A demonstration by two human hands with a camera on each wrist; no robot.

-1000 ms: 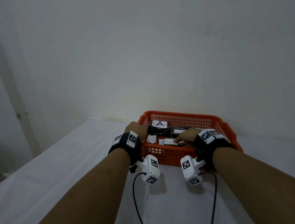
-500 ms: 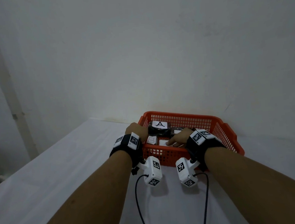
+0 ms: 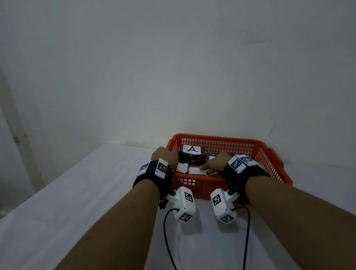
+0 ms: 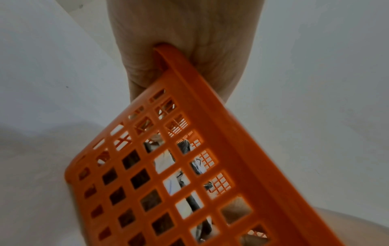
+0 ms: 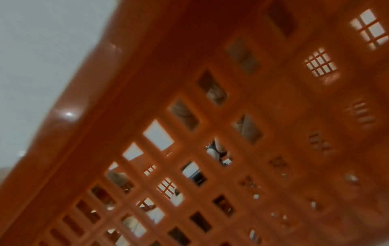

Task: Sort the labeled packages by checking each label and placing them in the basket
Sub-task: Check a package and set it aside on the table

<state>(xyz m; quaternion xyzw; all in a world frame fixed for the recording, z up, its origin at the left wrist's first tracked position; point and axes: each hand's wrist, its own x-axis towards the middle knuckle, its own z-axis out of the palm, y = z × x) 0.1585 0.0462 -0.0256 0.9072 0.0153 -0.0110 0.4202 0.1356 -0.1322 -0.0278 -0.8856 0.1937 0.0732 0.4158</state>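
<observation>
One orange basket [image 3: 269, 161] stands on the white counter [image 3: 71, 208] close to the wall, and everything else sits relative to it. At the basket's near left corner, the left hand [image 3: 164, 156] grips the rim; the left wrist view shows the rim edge wedged between thumb and curled fingers [image 4: 134, 69]. Inside the basket, three white labels can be counted: the package marked A [image 3: 192, 149], a dark wrapped one, lies toward the far left wall, the label marked B [image 3: 182, 168] is against the near wall beside the left hand, and a third label [image 3: 196, 171], its letter too faint to read, lies just right of B. The right hand [image 3: 215, 164] reaches over the near wall into the basket, fingers extended toward that third label; whether it pinches it cannot be told. More dark packages lie behind the right hand, their number unclear.
</observation>
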